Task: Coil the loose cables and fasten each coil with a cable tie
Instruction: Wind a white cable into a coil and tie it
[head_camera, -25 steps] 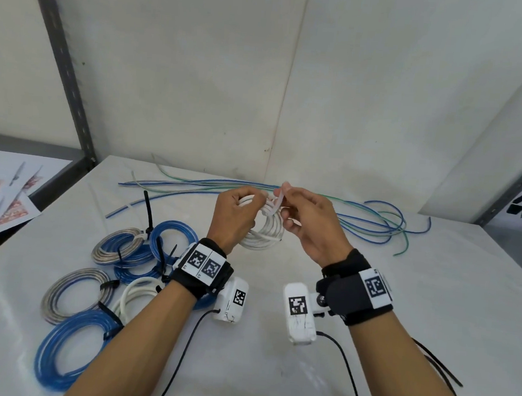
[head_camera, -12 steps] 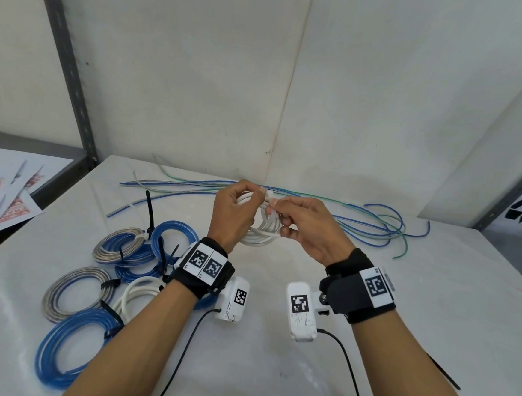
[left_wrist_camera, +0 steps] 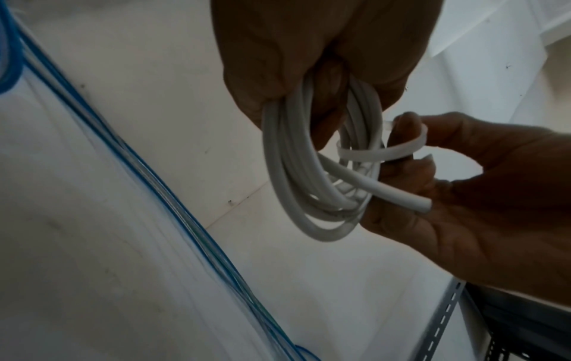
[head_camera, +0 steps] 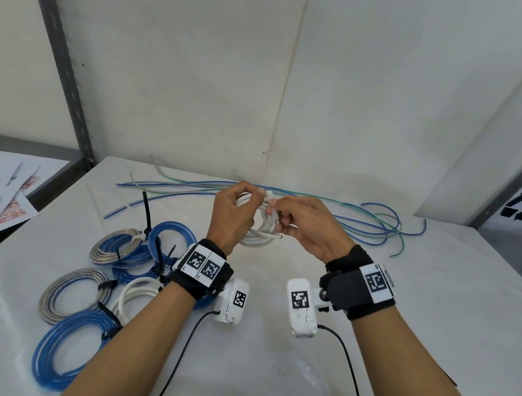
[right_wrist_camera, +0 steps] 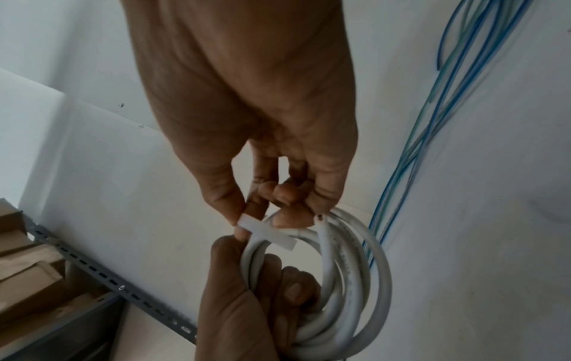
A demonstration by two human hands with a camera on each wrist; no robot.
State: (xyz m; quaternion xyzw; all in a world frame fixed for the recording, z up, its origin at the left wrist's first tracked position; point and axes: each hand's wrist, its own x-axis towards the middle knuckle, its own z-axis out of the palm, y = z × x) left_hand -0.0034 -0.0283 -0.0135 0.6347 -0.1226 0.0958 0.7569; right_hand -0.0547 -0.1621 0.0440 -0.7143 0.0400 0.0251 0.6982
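The left hand [head_camera: 231, 217] holds a white coil [head_camera: 262, 229] up off the surface [head_camera: 273, 339], its fingers [left_wrist_camera: 327, 80] curled round the bundled turns at the coil's top, so the loops hang below the fist. The right hand [head_camera: 308, 229] meets it from the 3 o'clock side; its thumb and fingers [right_wrist_camera: 222, 195] pinch a white tie [right_wrist_camera: 269, 233] that lies across the turns just beside the left thumb. In the left wrist view the tie [left_wrist_camera: 383, 151] loops round one side of the coil [left_wrist_camera: 296, 175] and bends back over a right fingertip, while the cable's cut end [left_wrist_camera: 423, 207] sticks out toward 4 o'clock against the right palm. In the right wrist view the cut end [right_wrist_camera: 320, 218] shows two small cores and sits right at the right fingertips. Whether the tie's tail has entered its head cannot be told. On the surface at 8 o'clock of the hands lie tied coils [head_camera: 143, 251], blue, grey and white, some touching or overlapping. Loose cables [head_camera: 373, 225], blue and green, stretch along the far edge from 10 to 2 o'clock behind the hands. Printed sheets [head_camera: 0, 199] lie at the far left.
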